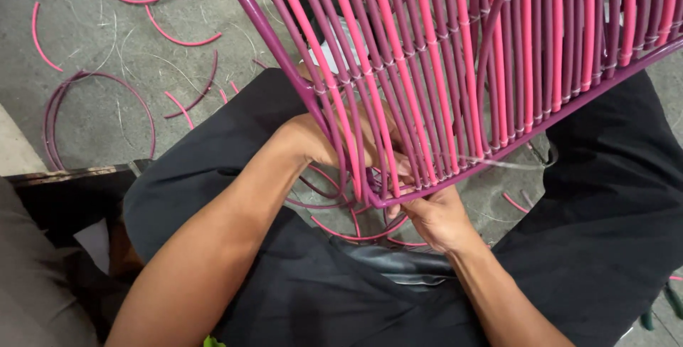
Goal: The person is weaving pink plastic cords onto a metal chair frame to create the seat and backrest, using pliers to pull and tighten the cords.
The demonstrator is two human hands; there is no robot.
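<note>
Grey concrete floor (99, 48) lies beyond both hands, littered with pink cord offcuts (178, 37). Left hand (320, 140) reaches behind the woven frame (455, 69), grip hidden. Right hand (437, 215) pinches its lower rail.

One head-worn camera looks steeply down, close over the lap, the woven frame (455, 69) and concrete floor (107, 55).

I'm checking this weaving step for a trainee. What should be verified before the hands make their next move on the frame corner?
1. Left hand behind the cords at the frame corner: ok.
2. Right hand touching the purple frame bottom rail: ok.
3. Clear thin line taut across the rail: cannot tell.
4. Pink and purple cords lying parallel, uncrossed: ok.
5. Cord ends under the corner gripped: cannot tell, hidden.
6. Cut cord scraps lying away from the hands: ok.
</note>
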